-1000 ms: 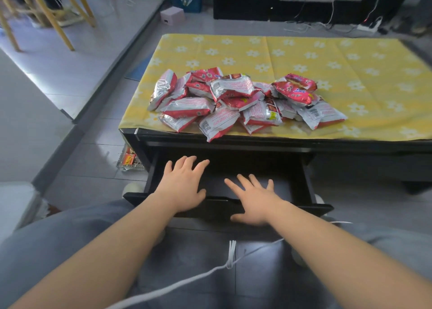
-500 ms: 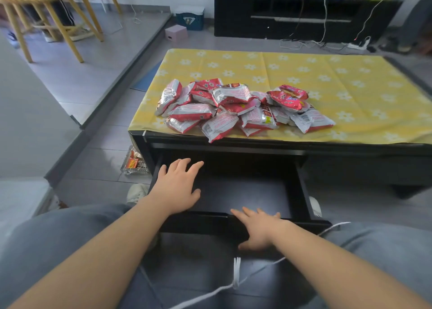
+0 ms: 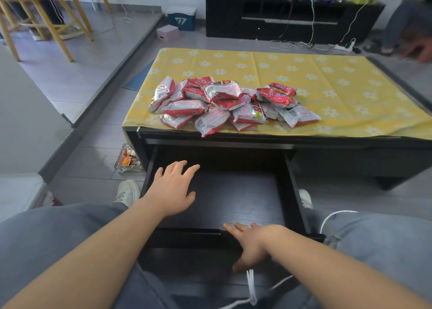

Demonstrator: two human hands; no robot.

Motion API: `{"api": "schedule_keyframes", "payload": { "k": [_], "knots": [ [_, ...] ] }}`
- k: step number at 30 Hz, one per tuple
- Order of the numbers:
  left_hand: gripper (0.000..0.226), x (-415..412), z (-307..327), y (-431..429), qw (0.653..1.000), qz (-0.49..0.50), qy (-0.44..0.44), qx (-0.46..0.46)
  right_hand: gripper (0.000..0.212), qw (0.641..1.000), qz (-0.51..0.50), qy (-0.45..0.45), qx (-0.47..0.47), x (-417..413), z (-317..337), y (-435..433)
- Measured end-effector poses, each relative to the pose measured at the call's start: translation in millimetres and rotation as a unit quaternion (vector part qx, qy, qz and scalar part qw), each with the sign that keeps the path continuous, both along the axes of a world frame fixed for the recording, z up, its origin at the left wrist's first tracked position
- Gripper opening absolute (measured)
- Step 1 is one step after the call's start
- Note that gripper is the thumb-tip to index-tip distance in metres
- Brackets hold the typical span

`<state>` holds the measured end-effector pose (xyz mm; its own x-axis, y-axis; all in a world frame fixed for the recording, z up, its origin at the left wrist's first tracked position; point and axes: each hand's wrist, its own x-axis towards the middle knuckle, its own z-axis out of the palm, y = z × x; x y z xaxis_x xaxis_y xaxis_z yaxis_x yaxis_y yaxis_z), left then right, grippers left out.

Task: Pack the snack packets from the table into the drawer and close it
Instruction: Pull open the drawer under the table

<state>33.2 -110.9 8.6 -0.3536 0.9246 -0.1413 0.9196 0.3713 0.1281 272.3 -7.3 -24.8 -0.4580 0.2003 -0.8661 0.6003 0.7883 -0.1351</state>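
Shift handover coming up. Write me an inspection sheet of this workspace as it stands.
Surface: black low table under a yellow flowered cloth.
Job's things: pile of snack packets on the cloth near the front edge; drawer pulled open, no packets inside.
Clutter: glass tray of small items on the floor left of the table.
Grips: left hand open, spread over the drawer; right hand on the drawer's front panel, grasp unclear.
Cables: white cord across the lap; wires at the black cabinet.
Surroundings: wooden chair legs, small pink box, another person at far right.
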Motion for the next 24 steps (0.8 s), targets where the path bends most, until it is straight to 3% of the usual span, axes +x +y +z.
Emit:
{"api": "schedule_keyframes", "payload": {
  "k": [10, 16, 19, 24],
  "knots": [
    [0.079, 12.8, -1.9, -0.8, 1.0, -0.014, -0.001, -0.027, 0.117, 0.999, 0.014, -0.034, -0.012, 6.9, -1.6, -13.7],
    [0.08, 18.6, -5.8, 1.7, 0.999, -0.012, -0.013, -0.031, 0.096, 0.997, -0.041, 0.062, -0.016, 5.8, -4.6, -4.7],
    [0.079, 21.8, -5.4, 7.9, 1.0, -0.011, -0.019, -0.021, 0.087, 0.981, -0.13, 0.138, 0.04, -6.0, -5.3, 5.1],
    [0.078, 23.9, -5.2, 9.9, 0.999, 0.006, -0.031, -0.017, 0.077, 0.955, -0.162, 0.186, 0.165, -19.6, -3.2, 20.4]
  ]
}}
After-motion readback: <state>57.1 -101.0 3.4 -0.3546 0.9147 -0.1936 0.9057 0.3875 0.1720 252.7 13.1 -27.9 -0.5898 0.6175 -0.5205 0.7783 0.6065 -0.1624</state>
